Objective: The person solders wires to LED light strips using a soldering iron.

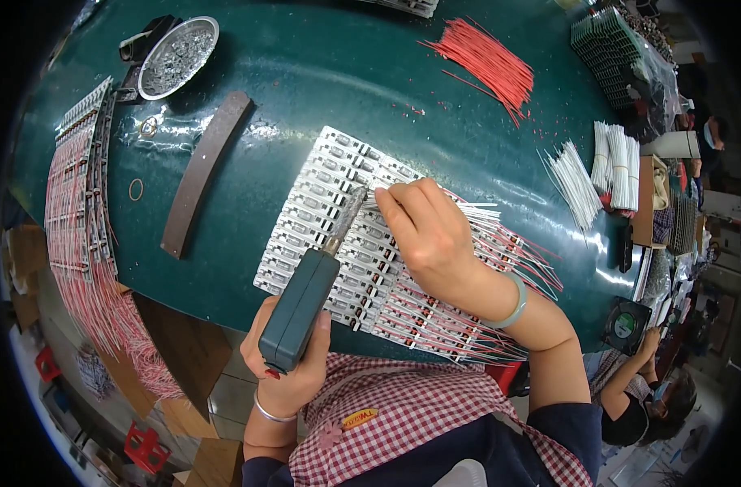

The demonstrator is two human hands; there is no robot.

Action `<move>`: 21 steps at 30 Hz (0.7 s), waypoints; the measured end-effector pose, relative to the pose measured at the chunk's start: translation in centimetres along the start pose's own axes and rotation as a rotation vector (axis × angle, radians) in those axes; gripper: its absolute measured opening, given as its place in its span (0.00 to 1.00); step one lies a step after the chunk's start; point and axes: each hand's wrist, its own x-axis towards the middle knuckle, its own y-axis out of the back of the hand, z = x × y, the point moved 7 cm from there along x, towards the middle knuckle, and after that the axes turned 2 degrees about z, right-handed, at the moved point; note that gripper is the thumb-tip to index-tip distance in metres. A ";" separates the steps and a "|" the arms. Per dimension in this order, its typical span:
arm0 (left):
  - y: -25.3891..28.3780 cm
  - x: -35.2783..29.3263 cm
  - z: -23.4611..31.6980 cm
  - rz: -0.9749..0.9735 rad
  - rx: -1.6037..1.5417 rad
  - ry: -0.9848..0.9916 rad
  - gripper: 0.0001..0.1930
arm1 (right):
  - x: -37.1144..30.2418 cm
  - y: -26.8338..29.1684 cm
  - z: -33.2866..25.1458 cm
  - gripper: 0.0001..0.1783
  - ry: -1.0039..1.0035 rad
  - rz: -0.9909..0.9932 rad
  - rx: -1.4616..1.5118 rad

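Note:
My left hand (285, 349) is wrapped round a dark green soldering gun (300, 308), its metal tip slanting up over a panel of white lamp holders (305, 215). Clear glass-like pieces sit in the rows of holders. My right hand (431, 235) is closed in a pinch just right of the tip, low over the panel. White wires (480, 213) stick out behind that hand, and short white ends show at its fingertips; the palm is hidden. Red and white wires (435, 325) are attached along the panel's right part and trail off its edge.
A metal bowl (210, 32) of small shiny pieces stands at the far left, with a brown curved bar (204, 174) nearer. Wired panels (78, 195) hang over the left edge. Red wires (488, 69) lie at the back, white bundles (577, 183) at right. Another person (630, 398) sits lower right.

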 end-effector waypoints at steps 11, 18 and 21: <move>1.0 -1.0 0.0 0.027 0.016 -0.003 0.11 | 0.1 0.1 -0.2 0.25 0.011 -0.008 -0.023; 1.4 -1.1 0.3 0.033 0.022 -0.017 0.12 | 0.0 0.7 -0.4 0.24 0.006 0.031 -0.009; 1.4 -1.5 -0.3 0.041 0.000 -0.001 0.12 | -0.2 0.8 -0.9 0.24 0.012 0.042 0.006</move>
